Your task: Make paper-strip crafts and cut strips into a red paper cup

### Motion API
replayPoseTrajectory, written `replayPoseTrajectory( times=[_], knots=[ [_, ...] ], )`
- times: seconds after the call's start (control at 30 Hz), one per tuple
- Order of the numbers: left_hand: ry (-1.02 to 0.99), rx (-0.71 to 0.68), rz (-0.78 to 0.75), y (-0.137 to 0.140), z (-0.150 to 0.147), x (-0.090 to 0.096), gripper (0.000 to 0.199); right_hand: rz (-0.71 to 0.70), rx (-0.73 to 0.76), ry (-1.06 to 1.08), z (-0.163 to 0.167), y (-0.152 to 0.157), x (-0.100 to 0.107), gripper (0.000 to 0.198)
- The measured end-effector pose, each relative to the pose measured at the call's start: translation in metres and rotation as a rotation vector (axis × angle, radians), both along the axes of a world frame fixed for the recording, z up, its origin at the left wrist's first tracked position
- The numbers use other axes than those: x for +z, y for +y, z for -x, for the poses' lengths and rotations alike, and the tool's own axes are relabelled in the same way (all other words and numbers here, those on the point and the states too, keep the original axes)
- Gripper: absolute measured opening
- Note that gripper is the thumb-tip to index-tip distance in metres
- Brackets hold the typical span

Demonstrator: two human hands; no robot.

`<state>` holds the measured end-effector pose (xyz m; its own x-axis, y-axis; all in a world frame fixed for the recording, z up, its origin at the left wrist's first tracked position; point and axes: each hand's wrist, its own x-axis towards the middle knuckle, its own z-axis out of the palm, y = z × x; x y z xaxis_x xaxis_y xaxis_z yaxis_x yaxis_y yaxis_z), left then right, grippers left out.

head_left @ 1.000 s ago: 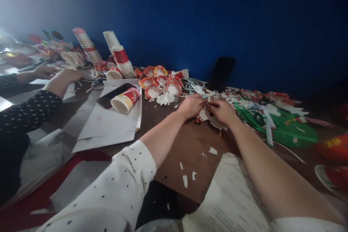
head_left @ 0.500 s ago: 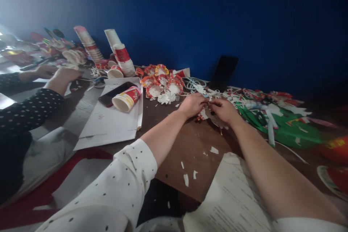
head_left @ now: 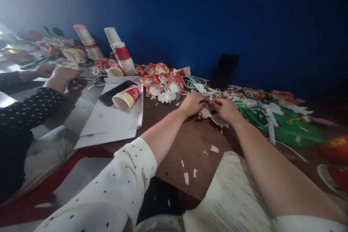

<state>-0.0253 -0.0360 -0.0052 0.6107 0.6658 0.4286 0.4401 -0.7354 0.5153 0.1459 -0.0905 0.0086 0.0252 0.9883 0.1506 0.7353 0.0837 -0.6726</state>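
My left hand (head_left: 192, 104) and my right hand (head_left: 224, 110) meet over the brown table (head_left: 190, 137). Both are closed, fingertips pinching a cut paper cup (head_left: 207, 113) between them. Its white inside and red patterned strips show below my fingers; the rest is hidden. Just beyond my left hand lies a cluster of flower-like cut paper cups (head_left: 163, 81) with red and orange curled edges. Small white paper scraps (head_left: 214, 149) are scattered on the table in front of me.
Stacked paper cups (head_left: 123, 58) stand at the back left. Nested cups (head_left: 126, 98) lie beside a phone (head_left: 112, 94) on white sheets (head_left: 108, 125). A dark phone (head_left: 224, 71) leans against the blue wall. Green sheets (head_left: 296, 130) lie right. A co-worker's hands (head_left: 61, 76) work at left.
My hands stay at the same place, and the cut paper cup between them has shifted and turned slightly, with more of its white side showing. The rest looks the same.
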Motion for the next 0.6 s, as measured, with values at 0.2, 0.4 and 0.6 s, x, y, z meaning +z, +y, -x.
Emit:
replayPoseTrajectory(
  times=[0.2, 0.4, 0.6],
  knots=[
    [-0.021, 0.012, 0.004, -0.002, -0.001, 0.000, 0.025, 0.014, -0.048, -0.042, 0.002, 0.000, 0.002, 0.027],
    [0.023, 0.048, -0.078, -0.007, -0.004, 0.004, 0.023, -0.025, -0.014, -0.033, 0.001, 0.003, -0.002, 0.032],
    [0.125, 0.118, -0.177, -0.014, -0.010, 0.006, 0.018, -0.016, -0.015, -0.014, 0.000, 0.006, -0.008, 0.033]
  ],
)
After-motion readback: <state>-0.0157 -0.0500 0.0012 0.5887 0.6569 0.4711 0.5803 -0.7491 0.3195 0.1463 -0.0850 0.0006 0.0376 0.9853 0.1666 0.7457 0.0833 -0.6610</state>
